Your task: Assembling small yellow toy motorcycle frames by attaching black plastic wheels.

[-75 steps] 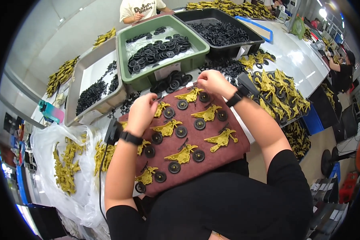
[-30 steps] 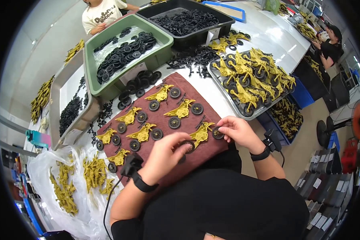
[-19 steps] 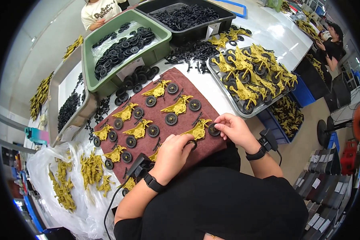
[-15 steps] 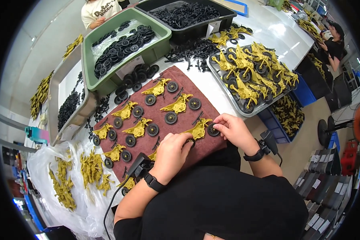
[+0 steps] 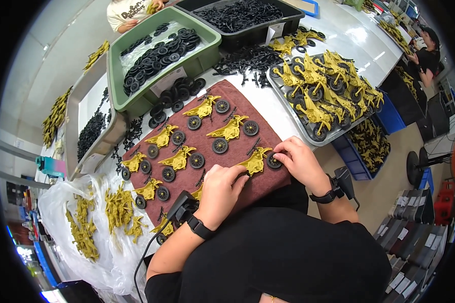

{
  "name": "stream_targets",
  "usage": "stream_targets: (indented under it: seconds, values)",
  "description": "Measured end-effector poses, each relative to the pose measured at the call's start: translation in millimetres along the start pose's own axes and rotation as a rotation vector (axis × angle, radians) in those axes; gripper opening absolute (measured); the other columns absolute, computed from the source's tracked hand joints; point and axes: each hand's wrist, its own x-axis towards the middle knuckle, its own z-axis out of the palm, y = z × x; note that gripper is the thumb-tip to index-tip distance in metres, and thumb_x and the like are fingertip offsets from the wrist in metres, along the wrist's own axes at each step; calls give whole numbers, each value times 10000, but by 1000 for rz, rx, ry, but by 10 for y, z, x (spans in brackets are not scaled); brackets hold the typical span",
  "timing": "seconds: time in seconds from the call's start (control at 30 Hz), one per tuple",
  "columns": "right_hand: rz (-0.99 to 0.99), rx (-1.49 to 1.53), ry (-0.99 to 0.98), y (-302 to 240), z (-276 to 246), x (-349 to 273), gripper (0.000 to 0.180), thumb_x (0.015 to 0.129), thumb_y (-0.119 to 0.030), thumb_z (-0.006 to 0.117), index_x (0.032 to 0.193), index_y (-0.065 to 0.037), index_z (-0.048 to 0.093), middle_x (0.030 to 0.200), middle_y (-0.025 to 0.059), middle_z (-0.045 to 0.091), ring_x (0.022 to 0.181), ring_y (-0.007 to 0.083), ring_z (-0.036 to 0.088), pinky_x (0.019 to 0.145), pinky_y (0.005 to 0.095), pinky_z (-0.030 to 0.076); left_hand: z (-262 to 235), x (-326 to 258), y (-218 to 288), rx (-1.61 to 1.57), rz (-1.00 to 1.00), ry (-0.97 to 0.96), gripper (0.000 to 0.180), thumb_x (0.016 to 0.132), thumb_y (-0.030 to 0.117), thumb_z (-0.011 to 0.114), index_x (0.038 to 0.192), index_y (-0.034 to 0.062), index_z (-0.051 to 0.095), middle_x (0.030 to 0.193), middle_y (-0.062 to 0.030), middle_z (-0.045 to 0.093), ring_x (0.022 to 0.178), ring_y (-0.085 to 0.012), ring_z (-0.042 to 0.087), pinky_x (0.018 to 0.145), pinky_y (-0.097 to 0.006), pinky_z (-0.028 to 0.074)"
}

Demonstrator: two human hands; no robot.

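Observation:
Several yellow toy motorcycle bodies (image 5: pixel 226 129), each with black spoked wheels (image 5: pixel 250 128) and a thin black piece by it, lie in rows on a maroon cloth (image 5: pixel 187 139). At the cloth's near right, a yellow motorcycle body (image 5: pixel 255 161) lies between my hands. My right hand (image 5: pixel 299 160) pinches a black wheel (image 5: pixel 273 160) at this body's right side. My left hand (image 5: pixel 221 191) is closed at its left end, thumb and fingers curled together; whatever they hold is hidden. Part of another yellow body (image 5: pixel 197 194) shows beside my left hand.
A green bin (image 5: pixel 162 98) of wheels and a black bin (image 5: pixel 283 25) of dark parts stand behind the cloth. To the right, a metal tray (image 5: pixel 316 142) carries piled yellow motorcycles. Plastic sheeting (image 5: pixel 53 202) with yellow parts lies left. A co-worker's hand (image 5: pixel 130 25) shows beyond.
The whole view has shifted slightly. My left fingers now cover the dark wheel edge that showed beneath them. My right hand stays at its wheel. The far co-worker's other hand has come into view.

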Motion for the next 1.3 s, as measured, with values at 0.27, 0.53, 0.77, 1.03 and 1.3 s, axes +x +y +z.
stream_targets:
  seconds: [0.27, 0.53, 0.77, 1.03, 1.3]
  values:
    - [7, -3, 3, -44, -4, -20, 140, 824, -119, 673, 923, -28, 636, 859, 95, 572, 749, 222, 571, 667, 311, 462, -59, -49, 34, 108, 31, -34, 232, 702, 113, 734, 918, 76, 660, 904, -52, 593, 841, -257, 533, 750, -370, 436]
    - [55, -53, -39, -79, -22, -12, 148, 847, -159, 642, 925, -36, 613, 854, 133, 590, 779, 308, 590, 696, 366, 475, -174, -50, 131, 272, 134, -222, 421, 659, 151, 754, 1055, 84, 627, 934, -47, 577, 856, -236, 533, 758, -359, 418]
    - [38, -60, -33, -99, -29, -11, 145, 845, -157, 643, 920, -37, 612, 851, 131, 590, 774, 306, 590, 687, 365, 475, -93, -80, 85, 302, 188, -135, 465, 635, 165, 760, 1063, 59, 612, 983, -49, 590, 898, -223, 544, 756, -353, 413]
    - [27, -44, -32, -75, -25, -9, 148, 841, -156, 649, 919, -37, 609, 853, 135, 593, 768, 309, 592, 683, 365, 477, -131, -70, 124, 340, 228, -219, 480, 617, 167, 763, 1060, 56, 616, 1018, -46, 593, 939, -222, 544, 788, -350, 409]
    - [22, -60, -27, -63, -1, -9, 148, 843, -160, 646, 922, -41, 609, 856, 133, 595, 770, 312, 595, 677, 369, 477, -113, -48, 105, 270, 213, -77, 478, 601, 153, 765, 1045, 55, 616, 1021, -52, 604, 957, -234, 548, 828, -373, 400]
